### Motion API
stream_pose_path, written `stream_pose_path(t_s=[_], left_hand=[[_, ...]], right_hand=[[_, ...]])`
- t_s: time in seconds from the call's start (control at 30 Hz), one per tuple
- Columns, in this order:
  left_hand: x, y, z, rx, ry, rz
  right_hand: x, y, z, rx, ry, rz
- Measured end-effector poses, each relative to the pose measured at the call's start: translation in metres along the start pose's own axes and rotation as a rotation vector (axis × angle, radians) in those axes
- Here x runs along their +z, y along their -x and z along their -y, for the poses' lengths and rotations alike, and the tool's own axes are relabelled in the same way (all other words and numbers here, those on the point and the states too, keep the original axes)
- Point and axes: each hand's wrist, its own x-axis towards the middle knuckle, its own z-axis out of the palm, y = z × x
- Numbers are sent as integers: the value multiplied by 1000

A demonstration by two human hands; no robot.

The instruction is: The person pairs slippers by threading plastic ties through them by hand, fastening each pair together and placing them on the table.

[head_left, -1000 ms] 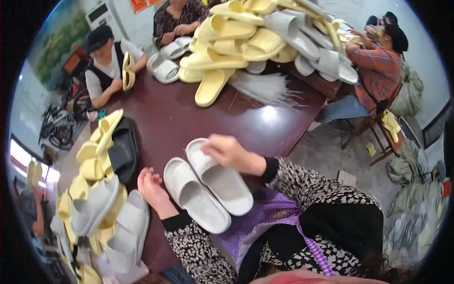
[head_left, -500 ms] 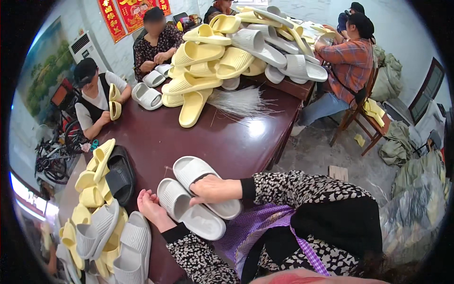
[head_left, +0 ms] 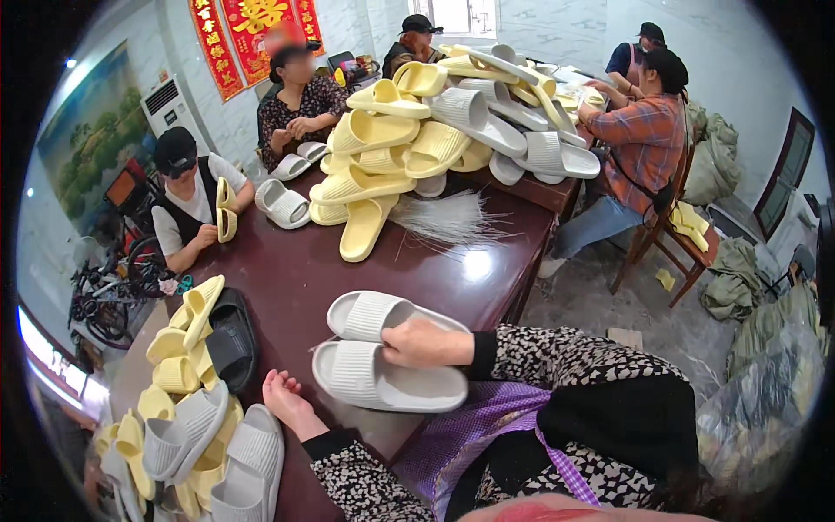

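Two pale grey slides lie side by side on the dark brown table [head_left: 296, 287], close to its near edge. The right hand [head_left: 426, 344] rests between them, its fingers curled over the inner edge of the near slide [head_left: 387, 378] and touching the far slide [head_left: 383, 315] as well; whether it truly grips either one cannot be told. The left hand [head_left: 285, 402] lies loose on the table just left of the near slide, fingers relaxed and holding nothing, its tips apart from the sole. Left of that hand, at the table's corner, sits a heap of yellow and grey slides [head_left: 187, 418] with one black slide [head_left: 228, 339] on its far side. Farther along the table a tall pile of yellow and grey slides [head_left: 435, 130] rises, and a bundle of thin white strands [head_left: 452, 222] lies beside it on the near side. Other people sit around the table: one in a black cap [head_left: 178, 148] holds a yellow slide [head_left: 224, 209], and another in a plaid shirt [head_left: 644, 143] sits to the right of the pile.
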Motion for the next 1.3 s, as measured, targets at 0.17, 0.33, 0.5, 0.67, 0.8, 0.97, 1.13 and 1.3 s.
stream_pose_path(t_s=[0.17,0.33,0.5,0.67,0.8,0.97,1.13,1.3], left_hand=[[0,-5,4,-27,-5,60],[3,-8,5,-35,-23,108],[3,-8,7,-42,-19,102],[0,-6,8,-57,-20,126],[-1,-7,8,-72,-19,116],[-9,-13,5,-67,-27,126],[24,-7,19,-89,42,231],[-12,-11,4,-80,-8,147]], right_hand=[[-27,19,-18,-80,54,-112],[-57,20,-21,-79,67,-125],[-89,16,-26,-73,95,-177],[-120,8,-39,-100,183,-229],[-156,-17,-50,-143,239,-278],[-288,-147,-87,-568,1565,-338],[-483,-203,-223,-315,-236,-257],[-375,-205,-200,240,887,-338]])
